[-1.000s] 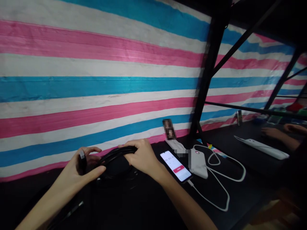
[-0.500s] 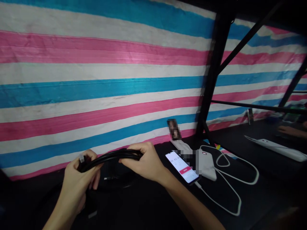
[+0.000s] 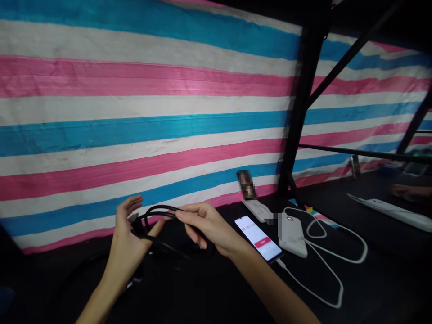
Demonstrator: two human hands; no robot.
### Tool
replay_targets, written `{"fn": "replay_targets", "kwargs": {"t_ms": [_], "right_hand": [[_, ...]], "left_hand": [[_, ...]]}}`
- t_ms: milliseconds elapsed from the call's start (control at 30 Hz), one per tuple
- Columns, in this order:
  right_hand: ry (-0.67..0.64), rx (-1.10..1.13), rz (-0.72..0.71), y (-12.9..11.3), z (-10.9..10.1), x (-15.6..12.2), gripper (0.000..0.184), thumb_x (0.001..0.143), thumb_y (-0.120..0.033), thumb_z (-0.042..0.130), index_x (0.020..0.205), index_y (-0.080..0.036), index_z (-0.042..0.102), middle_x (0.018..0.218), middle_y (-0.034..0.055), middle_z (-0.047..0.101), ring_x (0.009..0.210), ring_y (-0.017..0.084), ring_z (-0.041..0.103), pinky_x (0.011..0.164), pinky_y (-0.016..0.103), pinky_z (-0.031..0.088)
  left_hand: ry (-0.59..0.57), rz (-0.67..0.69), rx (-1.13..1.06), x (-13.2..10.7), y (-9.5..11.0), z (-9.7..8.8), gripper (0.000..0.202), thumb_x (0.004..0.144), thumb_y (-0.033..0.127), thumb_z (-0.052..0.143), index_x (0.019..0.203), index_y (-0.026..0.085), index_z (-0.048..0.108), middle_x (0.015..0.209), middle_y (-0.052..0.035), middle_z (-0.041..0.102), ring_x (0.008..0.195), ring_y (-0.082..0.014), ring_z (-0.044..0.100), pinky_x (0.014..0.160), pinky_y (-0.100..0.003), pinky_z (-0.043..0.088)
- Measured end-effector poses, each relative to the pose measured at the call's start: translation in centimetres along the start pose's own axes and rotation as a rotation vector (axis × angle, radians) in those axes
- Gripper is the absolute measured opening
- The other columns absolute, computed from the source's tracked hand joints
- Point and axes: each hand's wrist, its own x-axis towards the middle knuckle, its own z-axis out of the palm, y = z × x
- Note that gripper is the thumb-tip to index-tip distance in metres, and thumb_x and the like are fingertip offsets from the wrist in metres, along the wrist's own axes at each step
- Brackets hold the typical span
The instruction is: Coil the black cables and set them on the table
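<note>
A black cable (image 3: 162, 208) spans the space between my two hands in loose loops. My left hand (image 3: 126, 236) is closed loosely round one end of it, with the cable lying between thumb and raised fingers. A dark plug end shows there, partly hidden by the fingers. My right hand (image 3: 207, 225) pinches the cable's strands between thumb and fingers. One strand hangs below, between the hands, over the black tabletop (image 3: 189, 292). Under my left wrist lies a small metallic connector (image 3: 134, 282), dim and partly hidden.
Right of my hands lie a lit phone (image 3: 258, 238), a white power bank (image 3: 293, 236) and a white charging cable (image 3: 337, 288). Behind stands a striped sheet (image 3: 151, 135) and a black metal post (image 3: 297, 121). A co-worker's hand (image 3: 410, 191) rests near another white device (image 3: 394, 213).
My left hand has shifted right and its fingers have lifted and loosened. The cable bundle has spread into separate loops, and one strand now droops between my hands.
</note>
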Motion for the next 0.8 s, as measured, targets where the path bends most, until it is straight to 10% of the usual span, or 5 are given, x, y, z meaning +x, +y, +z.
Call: {"fn": "replay_targets", "kwargs": {"t_ms": [167,300,533,800], "right_hand": [[0.132,0.031,-0.007,0.1,0.0,0.2,0.026,0.082,-0.038,0.059,0.078,-0.015,0.068,0.040,-0.0091,0.046,0.029,0.001,0.030,0.031,0.017,0.015],[0.196,0.074,-0.040,0.5,-0.2,0.5,0.027,0.084,-0.039,0.056,0.080,-0.016,0.070,0.043,-0.0086,0.045,0.029,0.000,0.029,0.032,0.018,0.014],[0.227,-0.020,-0.078,-0.2,-1.8,0.6,0.035,0.088,-0.042,0.048,0.104,-0.017,0.068,0.043,-0.0076,0.047,0.029,0.001,0.030,0.033,0.016,0.017],[0.447,-0.388,-0.258,-1.3,-5.3,0.3,0.035,0.088,-0.044,0.045,0.095,-0.016,0.064,0.081,0.0068,0.068,0.059,0.012,0.065,0.038,0.017,0.042]], "left_hand": [[0.037,0.439,0.325,-0.9,2.2,-0.6,0.045,0.069,0.037,0.069,0.109,0.024,0.052,0.116,-0.0096,0.050,0.112,-0.0287,0.048,0.095,-0.048,0.040],[-0.218,0.610,0.262,-1.1,3.6,-1.6,0.013,0.070,0.030,0.071,0.080,0.027,0.063,0.100,-0.0035,0.055,0.094,-0.0200,0.057,0.079,-0.032,0.047],[-0.779,0.172,-0.114,-0.6,3.5,-4.1,0.012,0.064,0.034,0.076,0.058,0.027,0.069,0.051,0.0015,0.059,0.046,-0.0111,0.053,0.041,-0.021,0.037],[-0.528,0.082,-0.347,1.1,1.1,-8.4,0.046,0.053,0.067,0.069,0.041,0.023,0.061,0.031,-0.0007,0.043,0.033,-0.0099,0.038,0.039,-0.026,0.028]]}}
